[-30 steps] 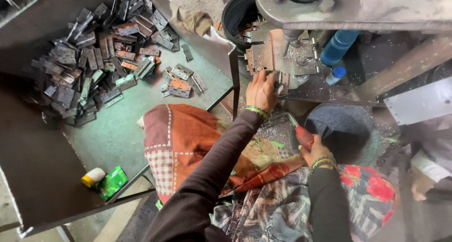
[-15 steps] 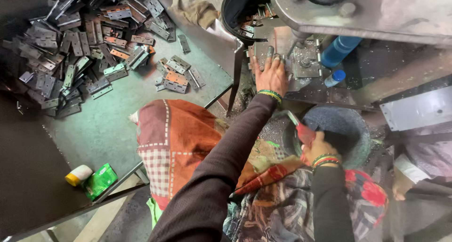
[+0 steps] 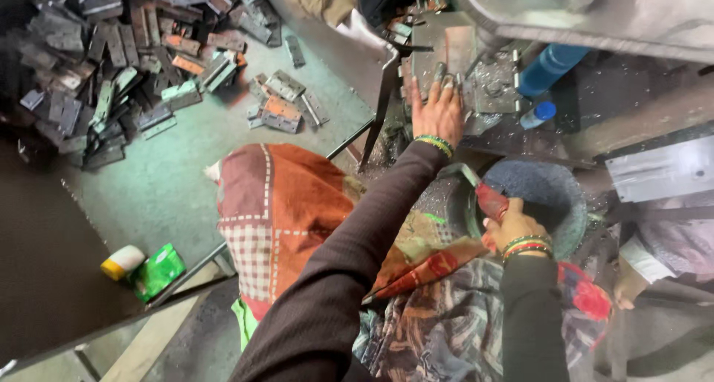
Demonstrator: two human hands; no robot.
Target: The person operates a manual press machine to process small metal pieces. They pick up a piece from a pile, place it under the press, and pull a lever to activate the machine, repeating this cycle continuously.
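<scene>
Pressing flat with fingers spread, the left hand (image 3: 439, 110) is held on a metal plate (image 3: 435, 51) under the press at upper centre, steadying it, while the right hand (image 3: 515, 229) is closed around a red-handled lever (image 3: 487, 196).

Green-topped work table (image 3: 171, 181) seen at left of frame. Heap of metal hinge plates (image 3: 111, 62) piled at upper left; green packet (image 3: 156, 272) and small yellow-capped bottle (image 3: 123, 261) laid at lower left edge.

A green worktable (image 3: 163, 181) bears a heap of metal plates (image 3: 111, 62), under dim light.
</scene>
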